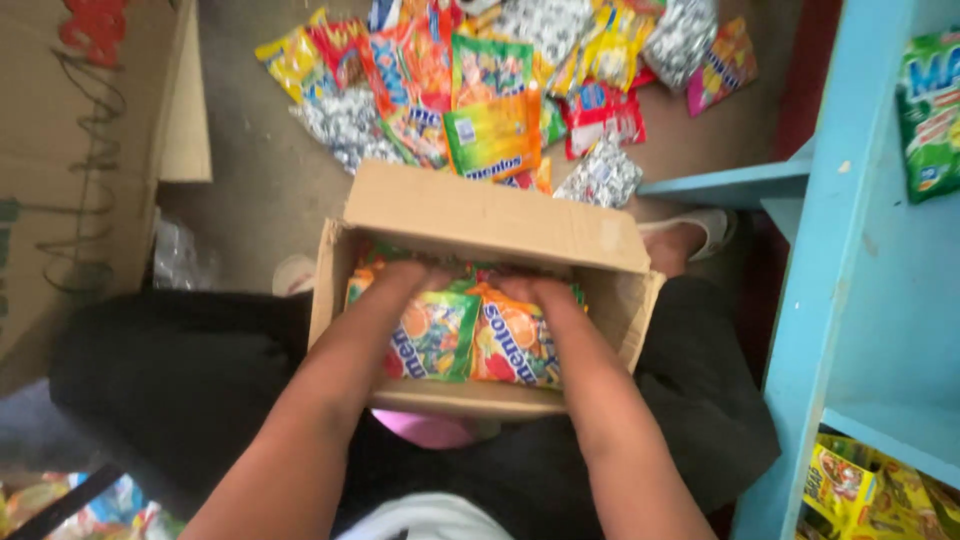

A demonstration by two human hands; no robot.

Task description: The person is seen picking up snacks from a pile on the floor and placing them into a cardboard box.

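Observation:
An open cardboard box (pixel 490 215) rests on my lap, filled with colourful candy bags (pixel 440 335). Both my arms reach down into it. My left hand (pixel 412 275) lies on the green and orange bags at the box's far left, fingers tucked under the raised flap. My right hand (pixel 528 292) presses on the orange bags (pixel 515 345) beside it. The fingertips of both hands are hidden behind the flap, so I cannot see whether they grip a bag.
A heap of loose candy bags and silver packets (pixel 480 90) covers the floor beyond the box. A large cardboard sheet (pixel 90 150) stands at the left. A light blue shelf unit (pixel 850 260) holds more packets at the right.

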